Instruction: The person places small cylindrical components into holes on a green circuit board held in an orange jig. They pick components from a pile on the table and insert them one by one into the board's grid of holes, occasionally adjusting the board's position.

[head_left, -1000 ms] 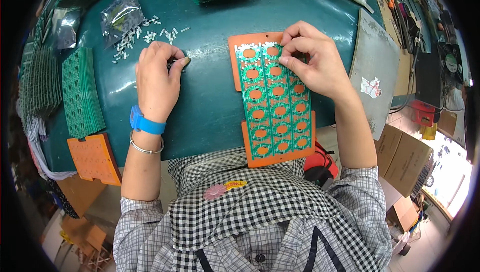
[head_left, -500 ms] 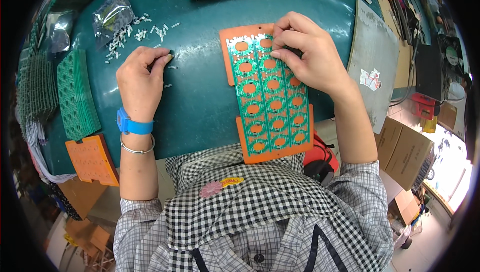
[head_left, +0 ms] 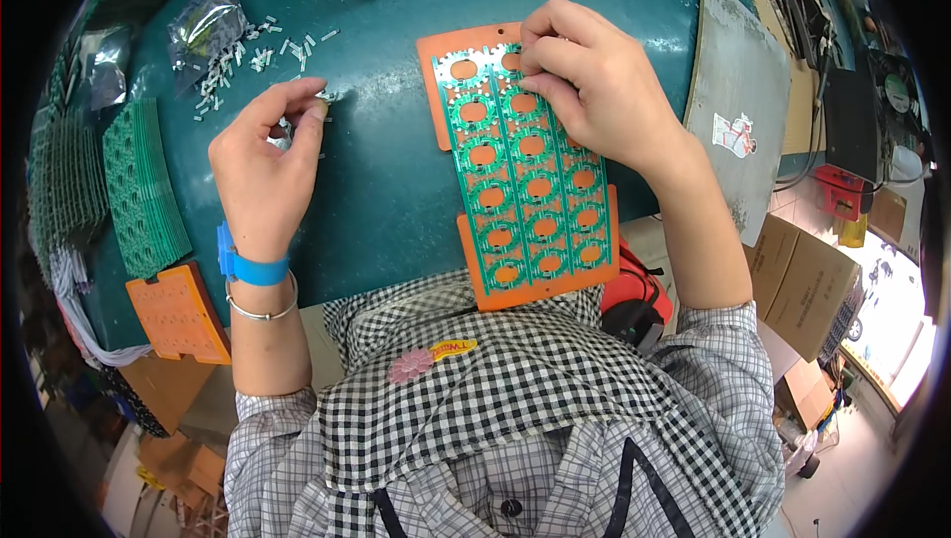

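My left hand (head_left: 265, 166) is over the table, thumb and forefinger pinched on a small white connector (head_left: 329, 97); more pale bits show inside the curl of its fingers. My right hand (head_left: 604, 87) is closed at the upper end of a green circuit board panel (head_left: 515, 163), fingertips down on it; whatever they pinch is hidden. Rows of ring-shaped boards make up the panel, with white parts along its top row. Under it lies an orange holding plate (head_left: 540, 295), whose round areas show through the rings.
Loose white connectors (head_left: 263, 57) lie scattered beside a clear plastic bag (head_left: 206, 28). Stacked green panels (head_left: 147, 186) and another orange plate (head_left: 178, 312) stand at the left. A grey sheet (head_left: 738, 102) lies right; cardboard boxes (head_left: 802, 285) sit beyond the table's edge.
The view has shifted a little. My left hand's fingers have spread from a tight curl, showing pale bits inside. My right hand stays at the panel's upper end.
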